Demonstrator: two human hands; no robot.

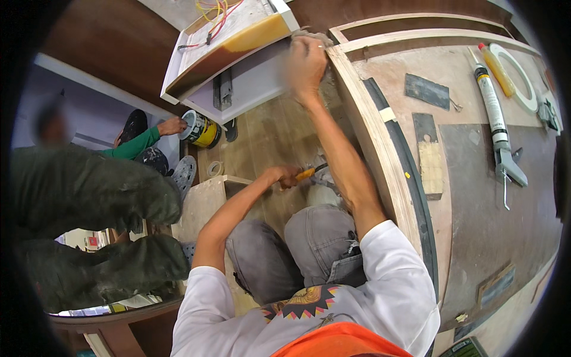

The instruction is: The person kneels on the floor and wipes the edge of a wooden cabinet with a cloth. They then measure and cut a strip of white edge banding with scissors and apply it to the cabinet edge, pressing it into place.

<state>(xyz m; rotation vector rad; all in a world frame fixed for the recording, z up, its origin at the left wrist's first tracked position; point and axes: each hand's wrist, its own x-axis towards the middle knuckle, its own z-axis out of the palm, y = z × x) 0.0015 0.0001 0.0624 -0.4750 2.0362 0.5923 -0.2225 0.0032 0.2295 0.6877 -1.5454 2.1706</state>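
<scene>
My left hand [287, 177], low in front of my knees, is closed around a tool with an orange-yellow handle [305, 174]. Its dark far end points right, toward a pale crumpled patch behind my right forearm; the tool's kind is unclear. My right hand [307, 68] reaches far forward to the corner between the white drawer-like box [262, 74] and the raw wood frame [380, 143]. Its fingers curl over a crumpled grey-brown rag [310, 35], partly hidden by the hand.
At left another person's hand [172, 125] touches a paint can [203, 130]. A tape roll [215, 169] lies on the wood floor. On the right-hand board are a caulking gun [505, 160], a yellow bottle [498, 70], a white ring [516, 77] and flat plates. Wires [209, 37] hang above the box.
</scene>
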